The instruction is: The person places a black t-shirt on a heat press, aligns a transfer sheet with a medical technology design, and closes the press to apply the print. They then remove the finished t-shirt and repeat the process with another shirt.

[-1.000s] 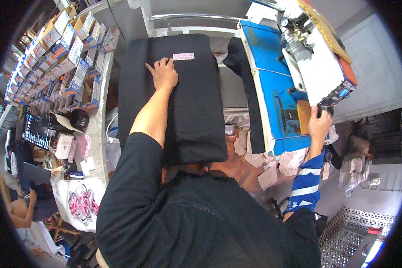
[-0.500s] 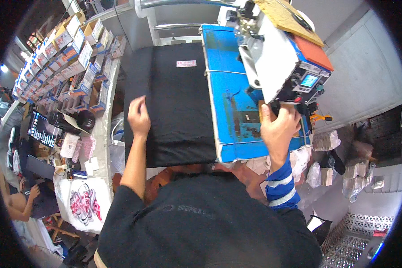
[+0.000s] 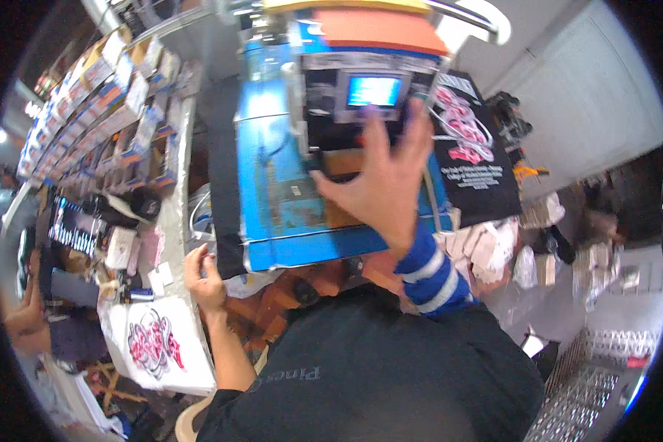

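Observation:
A heat press with a blue plate (image 3: 269, 251) covers most of a black cloth (image 3: 225, 151). Above the plate sits its control box (image 3: 324, 74) with a lit screen (image 3: 373, 91). My right hand (image 3: 390, 177), blurred, spreads its fingers in front of the box, the fingertips just below the screen; whether they touch it I cannot tell. Low on the left, my left hand (image 3: 208, 283) hangs by the side table's edge, fingers loosely bent and holding nothing. To the right of the press lies a black shirt (image 3: 486, 193) with a pink and white print.
Stacked cardboard boxes (image 3: 114, 96) fill the left side table (image 3: 186, 147). A white sheet with a pink design (image 3: 155, 346) lies at its near end, beyond which another person's arm (image 3: 29, 302) shows. Bags and paper bundles (image 3: 545, 214) sit at right, near a perforated crate (image 3: 611, 368).
The press has swung left over the black cloth, uncovering the printed shirt at right. My right hand has left the handle and spread open. My left hand has dropped lower and left.

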`<state>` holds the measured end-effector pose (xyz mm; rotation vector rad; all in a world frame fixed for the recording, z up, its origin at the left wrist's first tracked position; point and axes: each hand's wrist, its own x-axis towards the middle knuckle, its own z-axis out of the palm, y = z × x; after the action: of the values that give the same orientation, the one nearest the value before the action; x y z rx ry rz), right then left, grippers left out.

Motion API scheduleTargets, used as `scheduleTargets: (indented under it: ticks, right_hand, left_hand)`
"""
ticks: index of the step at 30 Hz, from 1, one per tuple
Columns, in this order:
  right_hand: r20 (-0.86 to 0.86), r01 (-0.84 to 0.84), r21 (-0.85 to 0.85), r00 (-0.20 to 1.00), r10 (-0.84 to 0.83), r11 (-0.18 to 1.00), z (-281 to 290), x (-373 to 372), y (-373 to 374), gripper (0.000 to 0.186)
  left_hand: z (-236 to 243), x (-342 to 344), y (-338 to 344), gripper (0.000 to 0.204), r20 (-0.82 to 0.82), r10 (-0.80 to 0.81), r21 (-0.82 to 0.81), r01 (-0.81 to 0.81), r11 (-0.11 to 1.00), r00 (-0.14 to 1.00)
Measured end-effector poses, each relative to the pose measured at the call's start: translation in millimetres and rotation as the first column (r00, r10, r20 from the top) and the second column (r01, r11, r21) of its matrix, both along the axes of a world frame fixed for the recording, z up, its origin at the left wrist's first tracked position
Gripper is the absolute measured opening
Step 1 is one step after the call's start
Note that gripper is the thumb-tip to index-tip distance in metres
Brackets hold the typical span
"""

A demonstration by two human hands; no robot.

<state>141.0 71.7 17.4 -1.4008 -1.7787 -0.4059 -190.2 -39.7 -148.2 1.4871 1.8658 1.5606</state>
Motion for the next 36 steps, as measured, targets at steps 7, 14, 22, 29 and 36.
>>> scheduleTargets:
  ticks: [7,14,22,29,36]
  right_hand:
    - [-0.136,-0.085,0.028,0.987,0.088,0.996,-14,-56,4,0.1]
    - [-0.27,-0.076,0.011,0.96,0.076,0.997,-71,106,-6,0.05]
    - [-0.221,0.863,-0.337,0.315,-0.923,0.376,-236,526,-68,0.052]
    - [-0.531,0.197,-0.613,0.615,-0.583,0.765,-227,610,-63,0.032]
    - [-0.765,-0.557,0.553,-0.634,0.113,0.619,-130,621,-68,0.057]
  left_hand:
    - [109,13,-2,0.022,-0.111,-0.004,0.271,0.034,0.962,0.994]
    - [147,149,-70,0.034,0.661,-0.661,-0.299,0.932,0.202,0.355]
    - [-51,388,-22,0.048,0.867,-0.155,-0.341,0.792,0.506,0.473]
    - [-62,459,55,0.028,0.714,-0.046,-0.344,0.407,0.846,0.699]
    - [48,476,9,0.043,0.917,-0.392,0.334,0.405,0.851,0.069]
